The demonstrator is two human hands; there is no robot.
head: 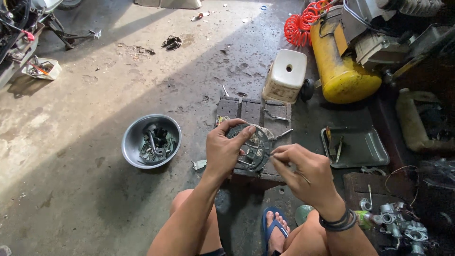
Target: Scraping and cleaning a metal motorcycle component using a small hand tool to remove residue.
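Note:
My left hand (225,150) grips a round dark metal plate (256,148) with shoe-like parts and springs, held upright over a low wooden block (251,114). My right hand (303,171) is closed in a pinch against the plate's right edge, holding a thin metal pin or wire that pokes out below the fingers. Black bands circle my right wrist. My bare knees and a foot in a blue sandal (275,227) show at the bottom.
A grey metal bowl (130,142) of small dark parts sits on the concrete floor to the left. A flat metal tray (365,149) with tools lies to the right. Behind are a white plastic stool (286,75), a yellow compressor tank (339,66), a red coiled hose (303,21). A carburettor (403,227) lies bottom right.

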